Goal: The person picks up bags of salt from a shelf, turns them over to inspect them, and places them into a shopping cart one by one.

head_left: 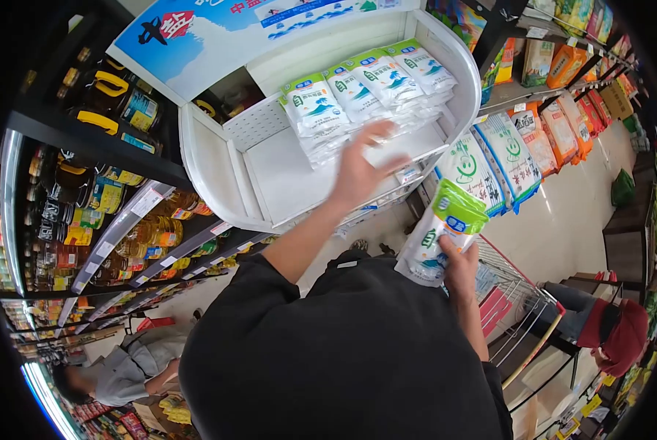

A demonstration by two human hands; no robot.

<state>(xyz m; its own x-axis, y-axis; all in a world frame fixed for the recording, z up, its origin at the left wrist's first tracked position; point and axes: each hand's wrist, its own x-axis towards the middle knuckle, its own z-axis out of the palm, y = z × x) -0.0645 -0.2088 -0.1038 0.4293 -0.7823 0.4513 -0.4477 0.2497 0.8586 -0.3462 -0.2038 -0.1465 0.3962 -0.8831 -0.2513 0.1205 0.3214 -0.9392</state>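
My right hand [460,265] grips salt bags [437,238], white with green tops, on the right in front of my body. Two green top edges show, one behind the other. My left hand [368,167] reaches over the white display bin [266,172], fingers spread and holding nothing. Just beyond its fingertips lie stacked salt bags [314,110] of the same kind, in several piles side by side at the bin's right and back. Bare white floor of the bin shows to the left of the piles.
A wire shopping cart [522,301] stands at my right. Oil bottles [149,236] fill the shelves on the left. Large rice bags [469,163] lie right of the bin. One person [123,374] is at lower left, another [599,326] at lower right.
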